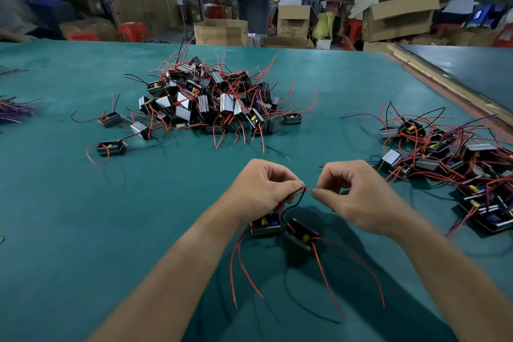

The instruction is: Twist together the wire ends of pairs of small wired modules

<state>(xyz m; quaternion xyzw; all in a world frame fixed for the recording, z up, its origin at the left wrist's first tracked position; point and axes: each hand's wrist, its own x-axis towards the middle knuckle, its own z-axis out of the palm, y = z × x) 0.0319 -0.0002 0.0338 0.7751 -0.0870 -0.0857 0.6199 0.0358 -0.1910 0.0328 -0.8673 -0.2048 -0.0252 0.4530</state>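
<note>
Left hand (261, 189) and right hand (358, 197) each grip pinched tight on joined wire ends (307, 189) above 2 modules (266, 226).

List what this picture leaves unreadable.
Head view: joint of thin black and red wire ends, tiny, covered by fingertips of left hand and right hand.
Head view: the red and purple wire bundle is blurred, cut by the left edge.
Head view: right heap of black modules, cut by edge.

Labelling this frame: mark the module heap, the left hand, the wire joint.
module heap (213, 97), head view, pile's middle.
left hand (261, 189), head view, back of hand.
wire joint (307, 189), head view, stretch between fingertips.
</note>
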